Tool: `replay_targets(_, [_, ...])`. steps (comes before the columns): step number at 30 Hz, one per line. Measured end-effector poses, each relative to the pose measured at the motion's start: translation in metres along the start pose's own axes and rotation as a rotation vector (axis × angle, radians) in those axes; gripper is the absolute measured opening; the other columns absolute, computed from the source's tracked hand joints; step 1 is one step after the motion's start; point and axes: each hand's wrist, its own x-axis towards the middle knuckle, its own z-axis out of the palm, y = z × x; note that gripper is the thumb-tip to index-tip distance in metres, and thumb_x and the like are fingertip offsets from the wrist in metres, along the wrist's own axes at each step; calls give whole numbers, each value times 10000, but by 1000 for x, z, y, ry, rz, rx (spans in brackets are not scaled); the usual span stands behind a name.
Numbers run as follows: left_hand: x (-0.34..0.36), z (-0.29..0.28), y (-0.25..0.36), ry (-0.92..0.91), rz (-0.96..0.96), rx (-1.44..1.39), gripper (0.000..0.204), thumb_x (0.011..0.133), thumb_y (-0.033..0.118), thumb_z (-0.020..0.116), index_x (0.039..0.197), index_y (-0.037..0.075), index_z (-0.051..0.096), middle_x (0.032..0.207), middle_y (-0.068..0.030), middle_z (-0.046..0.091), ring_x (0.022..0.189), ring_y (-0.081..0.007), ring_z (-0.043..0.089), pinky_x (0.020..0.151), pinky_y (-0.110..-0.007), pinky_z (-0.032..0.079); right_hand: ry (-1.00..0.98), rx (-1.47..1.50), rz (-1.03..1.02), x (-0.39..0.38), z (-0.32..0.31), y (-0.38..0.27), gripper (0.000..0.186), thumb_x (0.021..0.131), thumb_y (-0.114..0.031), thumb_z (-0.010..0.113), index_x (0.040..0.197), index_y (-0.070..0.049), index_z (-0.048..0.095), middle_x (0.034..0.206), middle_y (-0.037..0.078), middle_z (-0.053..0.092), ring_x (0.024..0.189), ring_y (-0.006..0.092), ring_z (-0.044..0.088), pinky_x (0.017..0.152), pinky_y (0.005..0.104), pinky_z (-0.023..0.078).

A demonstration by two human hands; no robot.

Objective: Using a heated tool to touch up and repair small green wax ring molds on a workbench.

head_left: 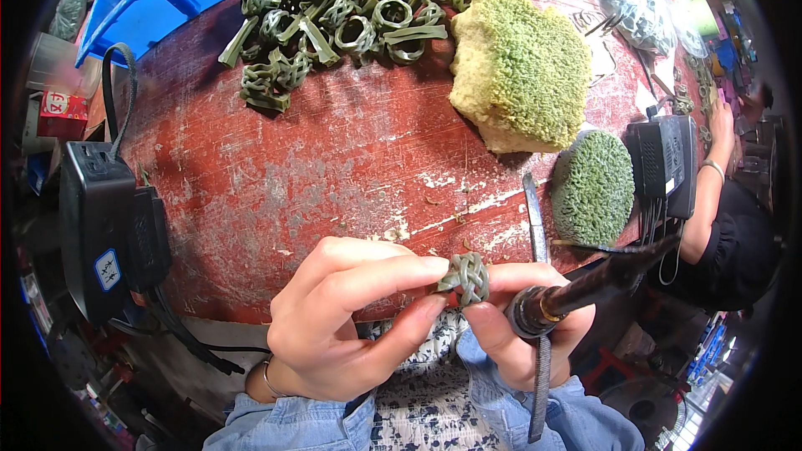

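Observation:
My left hand (351,317) pinches a small green wax ring model (465,277) with an openwork knot pattern between thumb and forefinger, just over the near edge of the worn red table (334,150). My right hand (522,326) touches the ring from the other side and also grips a dark pen-shaped heated tool (585,288), whose shaft points up and to the right. Both hands are close together in front of my patterned shirt.
A heap of several green wax rings with sprue sticks (342,8) lies at the table's far side. Beside it sit a yellow-green sponge block (522,67) and a round green sponge (593,188). Black control boxes stand at left (96,225) and right (664,163). Another person's arm (714,192) works at right.

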Motion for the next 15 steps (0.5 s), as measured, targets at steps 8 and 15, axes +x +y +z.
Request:
replay_targets(8, [3, 1, -4, -12, 101, -7, 346, 593, -111, 671, 916, -7, 605, 829, -112, 570, 720, -215, 589, 617, -287, 493, -6, -19, 1, 1, -1, 0, 358, 646, 15, 671, 984, 41, 557, 746, 111, 626, 620, 121, 618, 548, 222, 475])
replay_targets(15, [2, 3, -6, 29, 105, 109, 325, 601, -109, 670, 899, -4, 596, 833, -110, 567, 720, -220, 596, 623, -289, 498, 57, -187, 31, -3, -3, -4, 417, 677, -102, 703, 1032, 48, 544, 817, 145, 629, 601, 157, 623, 530, 234, 480])
